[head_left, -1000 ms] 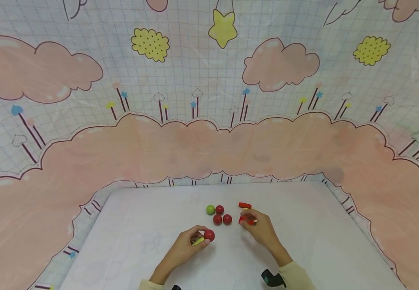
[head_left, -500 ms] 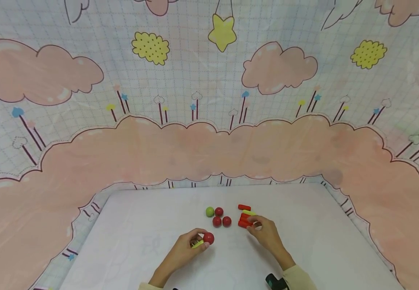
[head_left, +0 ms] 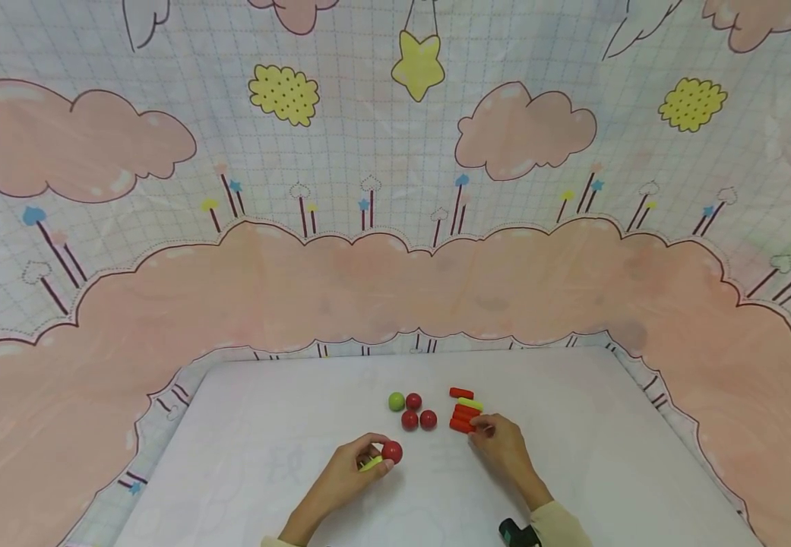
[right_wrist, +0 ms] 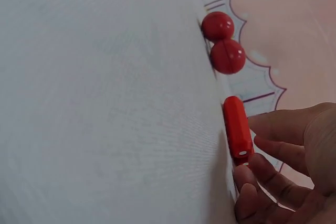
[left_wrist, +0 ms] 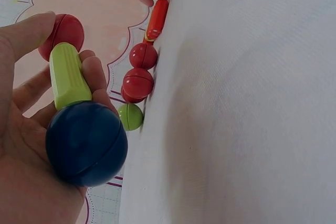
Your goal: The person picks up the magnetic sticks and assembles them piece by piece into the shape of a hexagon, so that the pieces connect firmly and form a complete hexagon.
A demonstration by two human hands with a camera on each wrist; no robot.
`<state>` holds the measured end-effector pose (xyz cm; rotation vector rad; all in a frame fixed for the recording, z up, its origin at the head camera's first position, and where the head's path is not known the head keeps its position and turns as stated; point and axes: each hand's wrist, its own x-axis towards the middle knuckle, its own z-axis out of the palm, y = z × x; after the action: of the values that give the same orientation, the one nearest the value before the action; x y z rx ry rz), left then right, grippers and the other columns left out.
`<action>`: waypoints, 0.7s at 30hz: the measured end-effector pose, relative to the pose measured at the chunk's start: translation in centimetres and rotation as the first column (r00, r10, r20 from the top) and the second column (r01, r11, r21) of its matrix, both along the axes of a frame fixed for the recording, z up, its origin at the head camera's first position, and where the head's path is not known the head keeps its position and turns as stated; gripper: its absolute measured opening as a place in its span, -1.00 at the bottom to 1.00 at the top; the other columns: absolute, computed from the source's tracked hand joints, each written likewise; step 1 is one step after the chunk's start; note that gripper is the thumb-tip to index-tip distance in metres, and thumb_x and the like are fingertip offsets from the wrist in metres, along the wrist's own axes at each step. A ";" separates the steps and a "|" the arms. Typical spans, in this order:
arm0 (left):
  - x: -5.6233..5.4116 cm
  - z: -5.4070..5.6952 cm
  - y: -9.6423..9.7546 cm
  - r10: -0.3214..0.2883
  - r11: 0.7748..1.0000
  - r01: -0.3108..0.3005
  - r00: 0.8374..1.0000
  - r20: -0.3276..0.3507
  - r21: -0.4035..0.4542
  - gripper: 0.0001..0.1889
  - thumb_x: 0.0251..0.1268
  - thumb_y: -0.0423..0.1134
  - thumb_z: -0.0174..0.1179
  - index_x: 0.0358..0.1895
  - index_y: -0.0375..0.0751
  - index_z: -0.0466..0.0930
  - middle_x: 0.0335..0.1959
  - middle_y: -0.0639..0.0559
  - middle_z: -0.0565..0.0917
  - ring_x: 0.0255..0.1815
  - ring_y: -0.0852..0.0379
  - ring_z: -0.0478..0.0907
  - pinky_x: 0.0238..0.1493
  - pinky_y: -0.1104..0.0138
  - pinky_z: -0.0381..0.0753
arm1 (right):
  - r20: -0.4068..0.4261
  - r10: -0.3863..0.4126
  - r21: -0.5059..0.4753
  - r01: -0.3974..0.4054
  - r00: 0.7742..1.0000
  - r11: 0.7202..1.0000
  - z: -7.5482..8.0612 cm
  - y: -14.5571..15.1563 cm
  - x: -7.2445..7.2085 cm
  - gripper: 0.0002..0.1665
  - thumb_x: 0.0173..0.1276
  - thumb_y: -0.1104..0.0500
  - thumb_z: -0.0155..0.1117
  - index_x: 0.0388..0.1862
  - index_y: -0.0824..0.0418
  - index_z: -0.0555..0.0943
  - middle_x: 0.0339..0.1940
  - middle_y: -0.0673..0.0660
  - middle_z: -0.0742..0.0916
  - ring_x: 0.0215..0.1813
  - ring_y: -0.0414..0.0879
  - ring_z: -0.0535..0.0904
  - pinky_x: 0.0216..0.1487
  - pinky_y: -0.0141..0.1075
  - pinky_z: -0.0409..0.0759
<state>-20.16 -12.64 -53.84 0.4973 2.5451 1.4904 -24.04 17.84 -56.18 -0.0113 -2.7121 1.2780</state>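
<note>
My left hand (head_left: 350, 467) holds a joined toy piece: a ribbed yellow-green stick (left_wrist: 68, 74) with a red ball (left_wrist: 65, 32) on one end and a larger dark blue ball (left_wrist: 86, 142) on the other. Its fingers curl round the stick, and the thumb lies on the red ball. My right hand (head_left: 502, 444) is by a small row of sticks, thumb and fingers about the near end of a red stick (right_wrist: 238, 125) lying on the table. Another red stick shows just beneath that one in the right wrist view. Beyond them lies a yellow-green stick (head_left: 470, 403).
Left of the sticks sit a green ball (head_left: 397, 401) and several red balls (head_left: 409, 420) in a cluster. Farther back is one more red stick (head_left: 461, 393). All lie on the white table (head_left: 265, 410), with a patterned cloth (head_left: 368, 289) behind.
My right hand has drawn back a little to the right from over the sticks, uncovering the red and yellow-green ones. My left hand keeps its hold, almost unmoved.
</note>
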 end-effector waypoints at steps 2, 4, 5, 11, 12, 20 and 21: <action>0.0 0.0 0.0 0.001 1.000 -0.001 1.000 -0.005 -0.001 -0.60 0.29 0.03 0.28 0.10 -0.08 0.57 -0.33 0.08 0.60 -0.42 0.31 0.46 -0.41 0.45 0.42 | 0.007 -0.005 0.006 0.004 1.000 1.000 -0.2 0.0 -0.1 -0.81 0.15 0.30 0.43 -0.22 0.22 0.72 -0.34 0.03 0.69 -0.23 -0.12 0.55 -0.23 -0.35 0.55; 0.1 0.0 0.0 0.000 1.000 0.000 1.000 -0.006 0.001 -0.60 0.29 0.03 0.28 0.10 -0.09 0.57 -0.33 0.08 0.60 -0.42 0.31 0.46 -0.41 0.45 0.42 | 0.015 -0.010 0.002 0.010 1.000 1.000 -0.3 0.0 -0.1 -0.81 0.15 0.30 0.42 -0.22 0.22 0.72 -0.34 0.03 0.69 -0.23 -0.12 0.55 -0.21 -0.33 0.55; 0.1 0.0 -0.1 -0.001 1.000 0.001 1.000 -0.007 0.002 -0.60 0.29 0.03 0.28 0.10 -0.09 0.57 -0.33 0.08 0.60 -0.42 0.32 0.47 -0.41 0.45 0.43 | 0.025 -0.015 -0.004 0.015 1.000 1.000 -0.3 -0.1 -0.2 -0.81 0.14 0.29 0.42 -0.22 0.21 0.72 -0.34 0.03 0.69 -0.23 -0.12 0.55 -0.20 -0.34 0.55; 0.2 -0.1 -0.1 -0.006 1.000 0.006 1.000 -0.022 0.007 -0.59 0.30 0.04 0.26 0.10 -0.10 0.57 -0.33 0.09 0.61 -0.42 0.33 0.48 -0.39 0.45 0.44 | 0.028 -0.011 0.012 0.011 1.000 1.000 -0.5 -0.1 -0.2 -0.81 0.12 0.31 0.43 -0.25 0.22 0.70 -0.34 0.04 0.69 -0.23 -0.12 0.56 -0.20 -0.30 0.54; 0.2 -0.1 -0.1 -0.006 1.000 0.006 1.000 -0.023 0.007 -0.58 0.30 0.05 0.26 0.10 -0.10 0.57 -0.33 0.09 0.62 -0.42 0.33 0.48 -0.39 0.45 0.44 | 0.030 -0.014 0.018 0.014 0.999 1.000 -0.6 -0.2 -0.3 -0.81 0.12 0.30 0.44 -0.25 0.21 0.70 -0.34 0.05 0.69 -0.24 -0.12 0.55 -0.20 -0.30 0.53; 0.2 -0.1 -0.1 0.000 1.000 0.000 1.000 -0.019 0.005 -0.58 0.30 0.05 0.26 0.10 -0.09 0.57 -0.33 0.10 0.61 -0.43 0.34 0.47 -0.40 0.45 0.43 | 0.026 -0.034 0.080 0.032 0.999 0.996 -0.6 -0.5 -0.5 -0.84 0.11 0.27 0.44 -0.29 0.17 0.68 -0.36 0.02 0.72 -0.30 -0.14 0.53 -0.26 -0.31 0.49; 0.2 -0.1 -0.1 0.000 1.000 0.000 1.000 -0.019 0.005 -0.58 0.30 0.05 0.26 0.10 -0.09 0.57 -0.33 0.10 0.62 -0.43 0.34 0.47 -0.40 0.45 0.43 | 0.024 -0.036 0.085 0.034 0.999 0.996 -0.6 -0.5 -0.5 -0.84 0.11 0.27 0.44 -0.29 0.18 0.69 -0.37 0.02 0.72 -0.30 -0.14 0.53 -0.27 -0.32 0.48</action>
<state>-19.94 -12.77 -53.96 0.5144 2.5563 1.4992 -24.58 17.36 -56.82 -0.0654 -2.7719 1.1611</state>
